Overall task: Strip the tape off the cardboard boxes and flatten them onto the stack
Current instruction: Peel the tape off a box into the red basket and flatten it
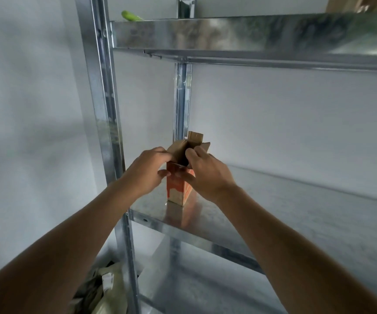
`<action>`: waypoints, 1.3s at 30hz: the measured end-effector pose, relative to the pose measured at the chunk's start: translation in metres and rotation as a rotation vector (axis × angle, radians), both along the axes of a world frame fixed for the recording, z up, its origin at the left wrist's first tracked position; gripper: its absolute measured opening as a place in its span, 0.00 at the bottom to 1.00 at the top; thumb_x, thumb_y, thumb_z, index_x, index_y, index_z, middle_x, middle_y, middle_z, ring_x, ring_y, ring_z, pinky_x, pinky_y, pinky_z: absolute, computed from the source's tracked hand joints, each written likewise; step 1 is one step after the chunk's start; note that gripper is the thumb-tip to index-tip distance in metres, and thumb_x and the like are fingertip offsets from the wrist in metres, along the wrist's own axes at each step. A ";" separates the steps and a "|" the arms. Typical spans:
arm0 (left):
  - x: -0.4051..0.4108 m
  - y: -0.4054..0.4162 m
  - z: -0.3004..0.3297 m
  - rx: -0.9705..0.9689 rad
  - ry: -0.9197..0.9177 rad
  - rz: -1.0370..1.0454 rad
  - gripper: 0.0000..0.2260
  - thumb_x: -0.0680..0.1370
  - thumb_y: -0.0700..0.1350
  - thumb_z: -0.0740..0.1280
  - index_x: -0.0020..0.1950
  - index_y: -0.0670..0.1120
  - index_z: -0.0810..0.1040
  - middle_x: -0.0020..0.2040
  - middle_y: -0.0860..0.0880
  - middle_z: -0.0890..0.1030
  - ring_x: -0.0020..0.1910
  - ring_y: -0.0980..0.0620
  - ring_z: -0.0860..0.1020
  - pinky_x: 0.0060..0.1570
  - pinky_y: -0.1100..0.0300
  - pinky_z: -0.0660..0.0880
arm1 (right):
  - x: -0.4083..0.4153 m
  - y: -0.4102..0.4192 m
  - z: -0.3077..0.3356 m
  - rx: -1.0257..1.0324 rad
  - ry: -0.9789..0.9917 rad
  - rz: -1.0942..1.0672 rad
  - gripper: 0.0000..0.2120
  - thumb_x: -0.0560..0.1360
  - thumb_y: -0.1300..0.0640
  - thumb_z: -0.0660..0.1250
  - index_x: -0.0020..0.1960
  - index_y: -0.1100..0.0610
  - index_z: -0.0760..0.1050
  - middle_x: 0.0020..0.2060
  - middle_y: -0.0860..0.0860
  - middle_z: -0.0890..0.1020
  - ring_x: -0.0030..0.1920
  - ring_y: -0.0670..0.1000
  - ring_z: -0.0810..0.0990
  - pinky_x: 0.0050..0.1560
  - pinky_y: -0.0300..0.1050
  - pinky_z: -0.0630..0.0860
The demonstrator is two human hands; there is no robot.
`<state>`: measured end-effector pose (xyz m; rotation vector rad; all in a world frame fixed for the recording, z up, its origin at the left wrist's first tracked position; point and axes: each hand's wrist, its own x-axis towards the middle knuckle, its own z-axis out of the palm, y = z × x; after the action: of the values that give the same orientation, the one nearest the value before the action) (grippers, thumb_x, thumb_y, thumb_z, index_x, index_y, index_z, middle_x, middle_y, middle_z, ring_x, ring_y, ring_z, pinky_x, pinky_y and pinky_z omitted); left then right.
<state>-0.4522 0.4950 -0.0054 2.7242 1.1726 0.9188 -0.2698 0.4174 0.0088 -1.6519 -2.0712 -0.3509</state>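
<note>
Both hands are up at the small upright cardboard box with orange print (178,189), which stands on the galvanised metal shelf (296,211), close to its front edge and near the left corner by the upright post (106,109). The top flaps are already splayed open, brown insides showing. The left hand (147,171) has its fingers curled round the left flap and upper wall, thumb low on the near face, gripping. The right hand (205,173) pinches the near-right flap between thumb and fingertips, its heel beside the box's right side.

This looks like the opening-up step: top undone, box still a standing tube, nothing flattened yet. Whether any tape remains on it I cannot tell; the hands hide the seams.

Next move, by my reading: find the tape end, peel it away, then get at the bottom flaps, which calls for lifting or tipping the box off the shelf before pressing it flat. No stack is in view here; a brown cardboard piece (341,4) shows on the upper shelf (251,35), at its right end.
</note>
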 end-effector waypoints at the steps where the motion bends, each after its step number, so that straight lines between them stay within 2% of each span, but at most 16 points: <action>1: 0.001 0.000 0.001 0.003 -0.028 -0.013 0.15 0.74 0.38 0.78 0.59 0.49 0.84 0.53 0.50 0.82 0.51 0.47 0.81 0.53 0.44 0.79 | -0.001 -0.001 -0.002 -0.003 -0.010 -0.015 0.16 0.82 0.43 0.66 0.62 0.52 0.69 0.55 0.49 0.76 0.53 0.56 0.82 0.51 0.52 0.78; 3: 0.004 0.000 0.001 0.019 -0.075 -0.046 0.15 0.73 0.38 0.79 0.58 0.49 0.85 0.51 0.50 0.83 0.49 0.49 0.81 0.51 0.47 0.79 | 0.001 -0.004 -0.006 0.010 -0.053 -0.046 0.14 0.83 0.46 0.64 0.67 0.49 0.70 0.57 0.50 0.75 0.56 0.59 0.82 0.68 0.60 0.72; 5: 0.009 -0.003 0.000 0.044 -0.103 -0.083 0.15 0.73 0.38 0.79 0.57 0.49 0.85 0.49 0.52 0.82 0.49 0.49 0.82 0.50 0.53 0.79 | 0.007 -0.012 -0.007 0.009 -0.054 -0.059 0.14 0.85 0.50 0.62 0.70 0.45 0.73 0.59 0.51 0.74 0.58 0.59 0.80 0.72 0.60 0.68; 7: 0.018 -0.010 0.000 0.038 -0.181 -0.122 0.16 0.73 0.40 0.80 0.58 0.48 0.84 0.49 0.53 0.84 0.51 0.51 0.83 0.52 0.60 0.78 | 0.016 -0.024 -0.006 -0.009 -0.044 -0.079 0.15 0.84 0.53 0.62 0.69 0.46 0.77 0.60 0.51 0.74 0.59 0.58 0.77 0.66 0.55 0.72; 10: 0.033 -0.022 0.008 0.017 -0.301 -0.187 0.24 0.72 0.43 0.81 0.67 0.45 0.81 0.58 0.52 0.85 0.57 0.58 0.82 0.64 0.58 0.79 | 0.035 -0.043 -0.005 0.081 -0.017 -0.121 0.16 0.82 0.54 0.64 0.69 0.47 0.78 0.62 0.50 0.77 0.58 0.59 0.77 0.51 0.54 0.78; 12: 0.047 -0.029 0.016 0.032 -0.314 -0.233 0.26 0.74 0.46 0.80 0.70 0.46 0.78 0.62 0.59 0.82 0.59 0.65 0.79 0.66 0.58 0.76 | 0.049 -0.055 -0.004 0.181 0.051 -0.164 0.18 0.82 0.57 0.62 0.70 0.46 0.78 0.61 0.50 0.79 0.54 0.61 0.80 0.45 0.55 0.81; 14: 0.063 -0.037 0.024 -0.051 -0.323 -0.287 0.30 0.75 0.52 0.77 0.75 0.50 0.72 0.66 0.68 0.74 0.64 0.74 0.71 0.69 0.63 0.71 | 0.063 -0.066 -0.001 0.279 0.192 -0.204 0.20 0.81 0.60 0.61 0.69 0.47 0.79 0.59 0.50 0.81 0.52 0.60 0.82 0.43 0.55 0.82; 17: 0.087 -0.052 0.029 -0.278 -0.248 -0.419 0.46 0.72 0.61 0.78 0.83 0.61 0.55 0.80 0.67 0.59 0.79 0.67 0.56 0.75 0.63 0.57 | 0.085 -0.085 0.007 0.390 0.443 -0.268 0.19 0.82 0.61 0.62 0.67 0.45 0.80 0.52 0.49 0.83 0.49 0.55 0.82 0.46 0.52 0.80; 20: 0.116 -0.069 0.023 -0.255 -0.154 -0.559 0.54 0.67 0.58 0.83 0.83 0.62 0.52 0.76 0.72 0.57 0.77 0.73 0.53 0.70 0.77 0.53 | 0.109 -0.110 0.014 0.435 0.682 -0.326 0.16 0.83 0.57 0.62 0.65 0.44 0.81 0.46 0.48 0.84 0.48 0.51 0.82 0.49 0.48 0.79; 22: 0.138 -0.078 0.018 -0.150 -0.143 -0.573 0.54 0.64 0.56 0.85 0.82 0.58 0.56 0.73 0.66 0.64 0.70 0.75 0.62 0.66 0.79 0.59 | 0.125 -0.131 0.018 0.443 0.759 -0.366 0.16 0.82 0.57 0.61 0.63 0.43 0.82 0.44 0.46 0.85 0.48 0.49 0.82 0.49 0.46 0.78; 25: 0.173 -0.091 0.014 -0.039 -0.195 -0.456 0.45 0.66 0.50 0.85 0.78 0.48 0.67 0.69 0.49 0.71 0.61 0.58 0.73 0.66 0.57 0.74 | 0.154 -0.165 0.021 0.445 0.854 -0.481 0.12 0.82 0.57 0.61 0.53 0.47 0.83 0.37 0.43 0.83 0.42 0.50 0.81 0.41 0.45 0.75; 27: 0.199 -0.106 0.016 0.012 -0.296 -0.455 0.35 0.68 0.46 0.83 0.71 0.46 0.71 0.61 0.48 0.76 0.53 0.53 0.77 0.57 0.51 0.78 | 0.180 -0.185 0.019 0.427 0.966 -0.582 0.10 0.80 0.55 0.61 0.43 0.49 0.80 0.32 0.46 0.79 0.40 0.56 0.80 0.37 0.48 0.76; 30: 0.242 -0.142 0.022 -0.039 -0.342 -0.549 0.31 0.72 0.45 0.81 0.69 0.51 0.68 0.53 0.58 0.78 0.47 0.60 0.78 0.47 0.67 0.74 | 0.220 -0.223 0.015 0.401 1.160 -0.657 0.13 0.78 0.52 0.62 0.38 0.44 0.80 0.32 0.48 0.79 0.40 0.62 0.84 0.41 0.62 0.84; 32: 0.276 -0.167 0.025 -0.063 -0.354 -0.610 0.26 0.72 0.43 0.81 0.65 0.51 0.72 0.53 0.59 0.79 0.46 0.65 0.77 0.45 0.71 0.70 | 0.247 -0.255 0.013 0.412 1.250 -0.675 0.14 0.81 0.56 0.63 0.39 0.45 0.80 0.34 0.49 0.79 0.40 0.64 0.85 0.40 0.62 0.85; 35: 0.330 -0.205 0.026 -0.025 -0.393 -0.653 0.29 0.69 0.44 0.82 0.69 0.47 0.78 0.56 0.52 0.75 0.49 0.66 0.74 0.53 0.74 0.68 | 0.290 -0.303 0.010 0.425 1.389 -0.662 0.14 0.83 0.59 0.61 0.45 0.47 0.80 0.42 0.50 0.81 0.40 0.62 0.86 0.37 0.54 0.86; 39: 0.392 -0.258 0.026 -0.054 -0.404 -0.686 0.32 0.71 0.44 0.81 0.73 0.45 0.77 0.58 0.50 0.74 0.53 0.60 0.75 0.58 0.74 0.67 | 0.348 -0.360 -0.006 0.429 1.472 -0.640 0.13 0.83 0.58 0.58 0.48 0.51 0.80 0.49 0.55 0.83 0.30 0.54 0.86 0.41 0.57 0.86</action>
<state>-0.0600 0.2368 0.0206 2.4315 0.1642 1.1910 0.0785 0.0578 0.0032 -1.4524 -0.3543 0.2144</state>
